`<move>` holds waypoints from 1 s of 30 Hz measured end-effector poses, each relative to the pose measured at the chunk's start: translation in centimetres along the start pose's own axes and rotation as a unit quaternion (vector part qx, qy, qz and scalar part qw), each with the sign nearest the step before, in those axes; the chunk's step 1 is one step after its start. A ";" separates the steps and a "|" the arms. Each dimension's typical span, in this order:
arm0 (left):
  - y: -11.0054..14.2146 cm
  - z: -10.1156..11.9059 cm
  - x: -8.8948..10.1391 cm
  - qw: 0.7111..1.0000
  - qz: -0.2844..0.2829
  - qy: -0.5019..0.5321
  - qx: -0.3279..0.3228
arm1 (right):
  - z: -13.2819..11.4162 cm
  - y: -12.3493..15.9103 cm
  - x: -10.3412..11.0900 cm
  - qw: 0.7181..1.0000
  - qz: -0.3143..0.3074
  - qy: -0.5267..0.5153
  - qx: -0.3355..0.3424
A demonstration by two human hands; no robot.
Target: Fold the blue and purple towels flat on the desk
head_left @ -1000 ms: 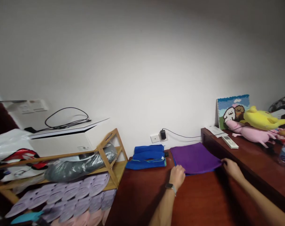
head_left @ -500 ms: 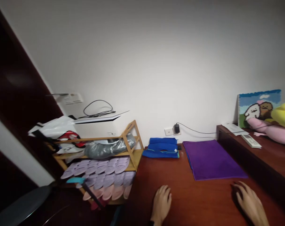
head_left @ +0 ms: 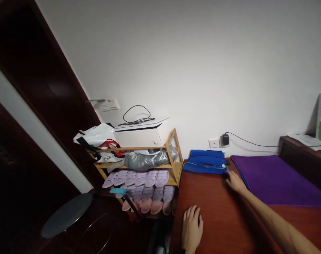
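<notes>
Room, head view: a pale wall (head_left: pixel 197 88) rises behind the blue cloths (head_left: pixel 206 161); the brown table (head_left: pixel 213 211) lies under them and runs toward the person.
Blue cloths: folded or rolled into strips, lying one behind another near the wall, with their long axis running left to right.
Right hand: at the near right corner of the blue cloths (head_left: pixel 235 181), fingertips touching or just beside the front strip's end; the fingers are bent and close together, but whether they pinch fabric I cannot tell.
Nearer hand: the right; from it, the blue cloths extend leftward and slightly away, so it meets them at an end, its forearm slanting in from the near right.
Left hand: well apart on the near side of the blue cloths (head_left: pixel 192 225), palm down low over or on the table, fingers loosely spread, holding nothing visible.
Purple cloth: just right of the blue cloths (head_left: pixel 284 180), spread flat, with a blue layer showing along its left edge.
Plug: on the wall, behind and slightly right of the blue cloths (head_left: pixel 225 139).
Rack: left of the blue cloths (head_left: pixel 179 170), bearing slippers (head_left: pixel 151 178) and a white box (head_left: pixel 139 137).
</notes>
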State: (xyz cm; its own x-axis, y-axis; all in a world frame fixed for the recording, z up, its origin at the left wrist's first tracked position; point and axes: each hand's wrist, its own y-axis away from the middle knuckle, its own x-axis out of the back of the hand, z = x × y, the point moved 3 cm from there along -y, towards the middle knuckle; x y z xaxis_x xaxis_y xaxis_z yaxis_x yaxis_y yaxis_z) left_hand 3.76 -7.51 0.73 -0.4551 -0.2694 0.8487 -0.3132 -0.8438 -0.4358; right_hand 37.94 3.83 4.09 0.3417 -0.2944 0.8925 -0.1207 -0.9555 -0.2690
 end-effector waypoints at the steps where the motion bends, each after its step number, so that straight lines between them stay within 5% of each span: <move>1: 0.1 -0.1 0.0 1.000 0.000 0.003 0.004 | 0.0 -1.7 -0.6 1.000 -0.005 0.007 -0.014; 5: 0.2 -0.3 0.0 1.000 -0.010 0.012 0.027 | 0.0 -5.0 -2.8 0.997 -0.032 0.040 -0.063; 8: 0.2 -0.2 0.0 0.999 -0.022 0.014 0.036 | -1.0 -3.8 -3.5 0.994 -0.035 0.070 -0.076; 11: 0.2 -0.1 0.0 0.999 -0.021 0.006 0.030 | -2.8 0.6 -3.9 0.994 -0.017 0.093 -0.048; 15: -0.1 0.3 0.5 1.000 0.003 0.022 0.009 | -6.3 11.0 -4.7 0.991 0.094 0.086 0.035; 18: -0.5 0.8 1.7 1.000 0.011 0.028 -0.009 | -8.8 19.3 -5.1 0.988 0.146 0.045 0.031; 21: -0.3 2.1 3.2 0.999 0.005 0.017 -0.032 | -10.7 25.5 -4.5 0.990 0.132 -0.046 0.005; 26: 2.9 7.8 4.1 0.996 0.017 0.077 -0.046 | -10.2 29.4 -2.2 0.945 0.105 -0.303 -0.060; 30: 5.5 13.6 3.1 0.994 -0.041 0.097 -0.024 | -7.7 28.8 -0.3 0.925 0.102 -0.338 -0.144</move>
State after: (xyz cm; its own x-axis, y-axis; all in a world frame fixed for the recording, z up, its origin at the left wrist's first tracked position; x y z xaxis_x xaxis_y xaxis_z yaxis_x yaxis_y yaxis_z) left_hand 11.94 -19.27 5.07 -0.5772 -0.1014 0.8103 -0.3940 -0.8346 -0.3851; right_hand 27.14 -23.48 -1.14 0.7771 -0.5031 0.3781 -0.4566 -0.8642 -0.2115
